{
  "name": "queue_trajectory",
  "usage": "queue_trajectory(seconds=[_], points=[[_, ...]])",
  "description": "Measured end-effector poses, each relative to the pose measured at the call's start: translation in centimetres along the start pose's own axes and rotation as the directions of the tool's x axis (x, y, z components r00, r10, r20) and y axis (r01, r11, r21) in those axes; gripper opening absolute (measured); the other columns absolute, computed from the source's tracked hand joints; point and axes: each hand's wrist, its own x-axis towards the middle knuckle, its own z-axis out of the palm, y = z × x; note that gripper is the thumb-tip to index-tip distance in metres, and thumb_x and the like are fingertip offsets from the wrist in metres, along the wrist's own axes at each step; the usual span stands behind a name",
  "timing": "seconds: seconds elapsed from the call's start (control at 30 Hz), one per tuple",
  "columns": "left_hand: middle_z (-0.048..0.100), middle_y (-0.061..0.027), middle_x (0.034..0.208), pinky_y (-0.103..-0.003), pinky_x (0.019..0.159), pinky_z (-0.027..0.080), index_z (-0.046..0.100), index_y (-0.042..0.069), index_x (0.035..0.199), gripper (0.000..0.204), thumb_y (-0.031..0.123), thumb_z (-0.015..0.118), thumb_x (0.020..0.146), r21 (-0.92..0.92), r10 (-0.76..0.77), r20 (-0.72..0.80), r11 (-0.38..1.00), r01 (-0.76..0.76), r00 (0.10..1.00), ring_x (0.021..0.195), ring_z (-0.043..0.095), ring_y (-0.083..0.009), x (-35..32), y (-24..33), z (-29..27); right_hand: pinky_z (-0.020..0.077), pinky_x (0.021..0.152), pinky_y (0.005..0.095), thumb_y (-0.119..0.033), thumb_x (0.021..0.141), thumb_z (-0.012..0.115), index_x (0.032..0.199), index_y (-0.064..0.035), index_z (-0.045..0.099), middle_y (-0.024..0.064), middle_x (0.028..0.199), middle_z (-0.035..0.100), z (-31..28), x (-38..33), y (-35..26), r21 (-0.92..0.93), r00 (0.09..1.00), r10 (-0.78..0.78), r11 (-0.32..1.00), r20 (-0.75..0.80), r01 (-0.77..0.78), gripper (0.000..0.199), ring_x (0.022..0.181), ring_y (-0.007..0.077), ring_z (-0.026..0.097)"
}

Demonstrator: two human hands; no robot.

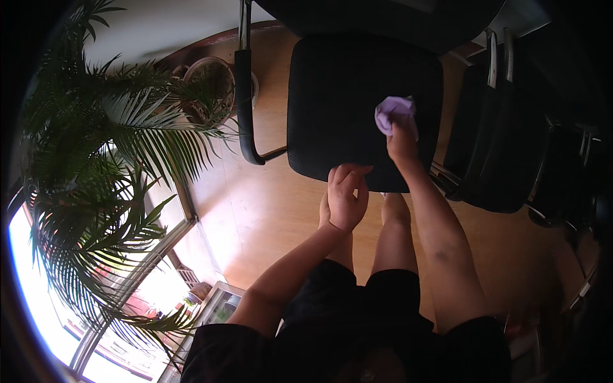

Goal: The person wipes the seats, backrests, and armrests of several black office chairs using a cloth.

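Observation:
My right hand (pixel 402 142) is closed around a crumpled light-purple cloth (pixel 394 113). It is over the right half of a black chair seat (pixel 345 102), and the cloth appears to lie against the seat. My left hand (pixel 347 196) hovers by the front edge of that seat. Its fingers curl inward, with a small gap showing between thumb and fingers, and I see nothing in them. The chair's black backrest (pixel 396 19) rises at the far side.
A black armrest (pixel 246 102) bounds the seat on the left. Beyond it stand a leafy palm (pixel 147 121) and a round plant pot (pixel 214 80). More black chairs (pixel 491 140) line the right. A bright window (pixel 121 332) is at lower left, above a wooden floor (pixel 268 210).

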Motion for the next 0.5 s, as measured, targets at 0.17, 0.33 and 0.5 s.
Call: queue_trajectory(seconds=[0.17, 0.33, 0.5], points=[[0.065, -0.0074, 0.101, -0.039, 0.084, 0.050, 0.075, 0.011, 0.106, 0.037, -0.007, 0.061, 0.076, -0.082, 0.128, 0.033, 0.989, -0.125, 0.991, 0.094, 0.059, -0.0305, 0.3, 4.2, 2.4, 0.0487, 0.100, 0.0417, -0.014, 0.096, 0.063, 0.124, -0.0036, 0.057, 0.0168, 0.117, 0.063, -1.3, -16.2, -9.5, 0.322, 0.496, -0.190, 0.926, 0.847, -0.195, 0.031, 0.116, 0.0311, 0.061], [0.063, -0.0109, 0.109, -0.043, 0.085, 0.051, 0.072, 0.008, 0.109, 0.037, -0.004, 0.063, 0.076, -0.107, 0.212, -0.060, 0.970, -0.217, 0.976, 0.101, 0.058, -0.0345, 1.9, 10.2, 3.5, 0.0492, 0.099, 0.0382, -0.013, 0.093, 0.068, 0.134, -0.0029, 0.052, 0.0134, 0.123, 0.062, -17.6, -10.8, -6.5, 0.415, 0.674, -0.069, 0.832, 0.736, -0.368, 0.045, 0.120, 0.0238, 0.061], [0.062, -0.0110, 0.115, -0.041, 0.092, 0.046, 0.068, 0.007, 0.121, 0.040, -0.005, 0.058, 0.084, -0.111, 0.199, -0.110, 0.971, -0.211, 0.974, 0.105, 0.057, -0.0317, 3.0, 12.8, 4.1, 0.0544, 0.091, 0.0354, -0.010, 0.092, 0.069, 0.137, -0.0022, 0.056, 0.0157, 0.121, 0.068, -32.1, 2.9, 4.8, 0.547, 0.984, 0.172, 0.819, 0.054, -0.174, 0.047, 0.108, 0.0247, 0.069]])
